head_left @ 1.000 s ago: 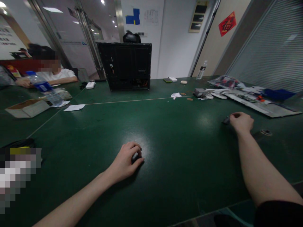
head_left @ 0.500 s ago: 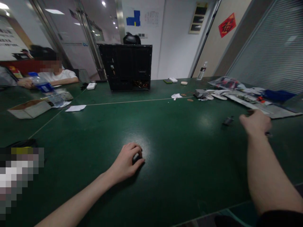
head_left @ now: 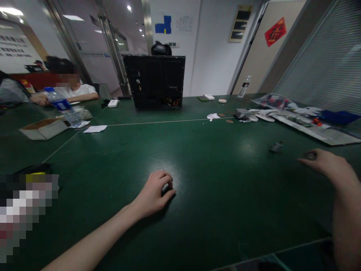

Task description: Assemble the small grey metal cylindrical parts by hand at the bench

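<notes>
My left hand (head_left: 158,191) rests on the green table (head_left: 197,210) near the middle, palm down, with its fingers curled in towards the thumb. A dark patch shows in the gap between thumb and fingers. I cannot make out whether it is an object. At the right, my right hand (head_left: 324,162) is bent at the wrist with thumb and fingers closed round a small dark metal part (head_left: 311,155), mostly hidden by the fingers. A similar small grey metal part (head_left: 276,146) lies on the table to its left, apart from the hand.
A black computer case (head_left: 155,82) stands at the back. On the right lie a board (head_left: 324,135), a blue tray (head_left: 340,116) and plastic bags. An open cardboard box (head_left: 45,130) and a water bottle (head_left: 63,105) are at the left, near a seated person (head_left: 81,90).
My right hand has drawn back and to the right, and a small metal part now shows between its fingers. The left hand keeps its place on the table. The view has shifted slightly.
</notes>
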The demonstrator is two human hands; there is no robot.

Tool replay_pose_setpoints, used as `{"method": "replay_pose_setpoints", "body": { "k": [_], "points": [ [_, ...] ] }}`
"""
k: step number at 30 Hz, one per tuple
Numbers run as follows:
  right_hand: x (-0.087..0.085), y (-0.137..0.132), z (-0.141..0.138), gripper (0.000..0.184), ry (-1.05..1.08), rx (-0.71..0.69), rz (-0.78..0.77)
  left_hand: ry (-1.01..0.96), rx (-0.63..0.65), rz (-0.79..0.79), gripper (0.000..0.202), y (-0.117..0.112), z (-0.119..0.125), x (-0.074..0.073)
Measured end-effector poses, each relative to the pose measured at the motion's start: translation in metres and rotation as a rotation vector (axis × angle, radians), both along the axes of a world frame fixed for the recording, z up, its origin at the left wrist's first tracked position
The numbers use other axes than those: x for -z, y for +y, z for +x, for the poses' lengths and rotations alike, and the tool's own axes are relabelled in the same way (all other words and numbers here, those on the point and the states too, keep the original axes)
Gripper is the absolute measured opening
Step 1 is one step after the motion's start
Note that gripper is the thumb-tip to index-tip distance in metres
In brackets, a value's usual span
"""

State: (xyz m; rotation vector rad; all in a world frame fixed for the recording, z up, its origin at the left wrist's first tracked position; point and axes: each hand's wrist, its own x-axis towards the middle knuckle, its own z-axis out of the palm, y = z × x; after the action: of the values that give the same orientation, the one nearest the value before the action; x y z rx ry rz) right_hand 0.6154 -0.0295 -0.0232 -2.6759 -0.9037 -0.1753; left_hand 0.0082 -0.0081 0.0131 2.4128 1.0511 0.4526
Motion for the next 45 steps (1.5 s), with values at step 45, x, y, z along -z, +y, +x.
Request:
{"method": "replay_pose_setpoints", "body": {
  "k": [45],
  "points": [
    [-0.017, 0.017, -0.406, 0.078, 0.978, -1.754, 0.083, -0.18, 0.036, -0.018, 0.037, -0.002, -0.007, 0.006]
  ]
}}
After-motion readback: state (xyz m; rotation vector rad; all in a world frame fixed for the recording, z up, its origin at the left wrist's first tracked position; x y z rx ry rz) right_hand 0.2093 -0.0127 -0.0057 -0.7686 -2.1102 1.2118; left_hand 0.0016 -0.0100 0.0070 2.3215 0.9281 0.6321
